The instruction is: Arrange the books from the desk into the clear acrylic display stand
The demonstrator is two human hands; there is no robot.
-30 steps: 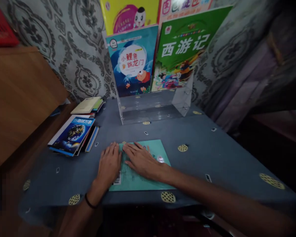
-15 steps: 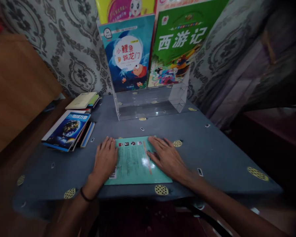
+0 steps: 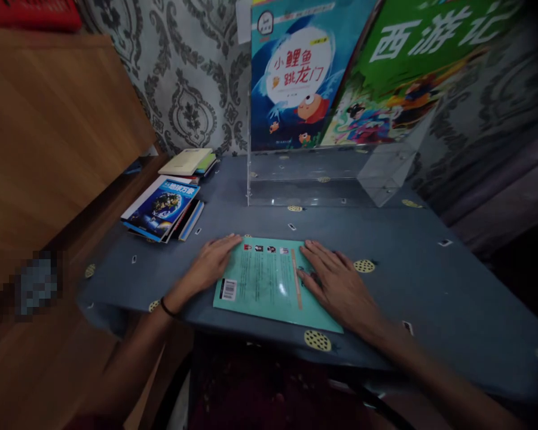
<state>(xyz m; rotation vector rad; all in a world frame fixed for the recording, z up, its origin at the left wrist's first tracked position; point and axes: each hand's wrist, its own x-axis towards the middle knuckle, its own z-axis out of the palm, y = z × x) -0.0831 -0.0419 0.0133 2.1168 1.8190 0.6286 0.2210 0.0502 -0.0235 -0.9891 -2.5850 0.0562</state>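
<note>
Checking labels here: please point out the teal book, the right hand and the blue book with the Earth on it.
Teal book (image 3: pixel 269 280), head view: middle of its upward-facing cover.
Right hand (image 3: pixel 338 283), head view: back of the hand.
Blue book (image 3: pixel 165 206), head view: Earth picture on its cover.

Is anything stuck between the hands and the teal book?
Nothing visible is: the right hand lies over the right side of the teal book, and the left hand is right at its left edge.
</note>
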